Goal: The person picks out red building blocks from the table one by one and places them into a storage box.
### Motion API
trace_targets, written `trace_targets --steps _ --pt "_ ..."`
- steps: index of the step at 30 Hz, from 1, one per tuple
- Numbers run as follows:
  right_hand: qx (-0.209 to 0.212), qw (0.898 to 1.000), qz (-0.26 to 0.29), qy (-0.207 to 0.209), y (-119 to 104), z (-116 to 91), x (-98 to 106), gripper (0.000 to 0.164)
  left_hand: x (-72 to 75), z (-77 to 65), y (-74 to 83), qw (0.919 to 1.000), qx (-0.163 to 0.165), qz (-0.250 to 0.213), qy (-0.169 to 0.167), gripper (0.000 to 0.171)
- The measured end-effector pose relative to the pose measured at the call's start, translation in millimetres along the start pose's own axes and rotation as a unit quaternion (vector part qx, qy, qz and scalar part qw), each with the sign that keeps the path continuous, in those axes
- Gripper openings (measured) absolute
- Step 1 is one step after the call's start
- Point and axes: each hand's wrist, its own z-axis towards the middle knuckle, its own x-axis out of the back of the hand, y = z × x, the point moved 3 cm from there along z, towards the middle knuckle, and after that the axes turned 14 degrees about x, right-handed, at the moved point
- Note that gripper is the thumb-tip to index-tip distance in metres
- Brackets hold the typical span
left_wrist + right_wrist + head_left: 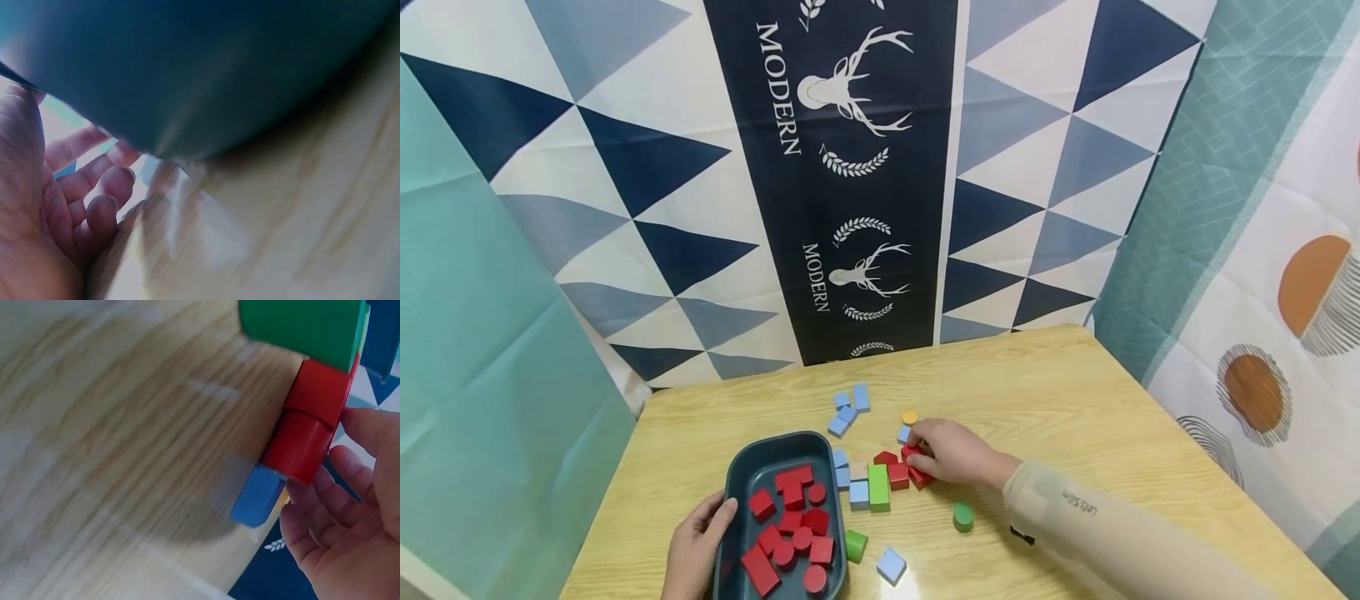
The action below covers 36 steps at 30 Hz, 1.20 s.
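My left hand (695, 542) holds the dark teal tray (752, 468) at its left side, thumb over the rim. In the left wrist view the tray's outer wall (206, 81) looms above the curled fingers (115, 184). Red blocks (792, 523) of several shapes lie in the tray. My right hand (958, 452) reaches among red blocks (898, 477) on the table, thumb and fingers spread about them. In the right wrist view the thumb (362, 428) meets the edge of the red pieces, and the fingers sit beside a red cylinder (297, 447) and a blue block (257, 495).
Light-blue blocks (861, 398) lie at the back, others (859, 495) beside the tray. A lime block (878, 487) stands by the red ones. Green cylinders (963, 517), (855, 546), a blue block (891, 566) and a yellow piece (909, 417) lie about the wooden table (1037, 392).
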Motion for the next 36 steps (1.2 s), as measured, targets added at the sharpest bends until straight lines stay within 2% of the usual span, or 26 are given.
trace_targets --steps 4,8,12,15,18,21,24,26,29,31,36 --pt "-0.017 0.999 -0.027 0.012 -6 3 -1 0.016 -0.7 0.9 -0.2 0.9999 -0.003 0.012 0.006 0.072" --pt "-0.074 0.995 -0.060 0.015 -8 9 0 0.015 -1.3 2.6 -0.3 0.9998 -0.002 0.015 0.008 0.071" --pt "-0.125 0.988 -0.093 -0.002 -10 14 3 0.019 -2.1 3.4 -0.2 0.9999 -0.004 0.014 0.009 0.071" --pt "-0.135 0.983 -0.121 -0.017 -10 17 3 0.023 -2.8 3.1 -0.6 0.9999 -0.006 0.011 0.008 0.072" --pt "-0.129 0.982 -0.137 -0.003 -15 21 8 0.022 -2.4 2.5 -0.5 0.9999 -0.002 0.012 0.008 0.073" --pt "-0.084 0.988 -0.120 0.044 -34 35 19 0.018 0.7 1.9 0.1 0.9998 -0.005 0.014 0.011 0.072" --pt "-0.005 0.996 -0.058 0.071 -68 55 24 0.016 4.3 1.6 1.8 0.9997 -0.006 0.018 0.013 0.071" --pt "0.061 0.996 -0.029 0.065 -93 68 20 0.017 4.8 1.5 2.3 0.9997 -0.006 0.019 0.011 0.072" --pt "0.125 0.992 -0.012 0.031 -121 86 2 0.022 3.5 0.6 2.6 0.9998 -0.007 0.017 0.008 0.073" --pt "0.139 0.990 -0.007 0.010 -131 95 -13 0.023 2.0 -0.6 2.5 0.9999 -0.006 0.012 0.006 0.073" --pt "0.121 0.993 -0.001 -0.016 -133 108 -48 0.021 0.2 -3.5 2.6 1.0000 -0.002 0.006 -0.001 0.073"
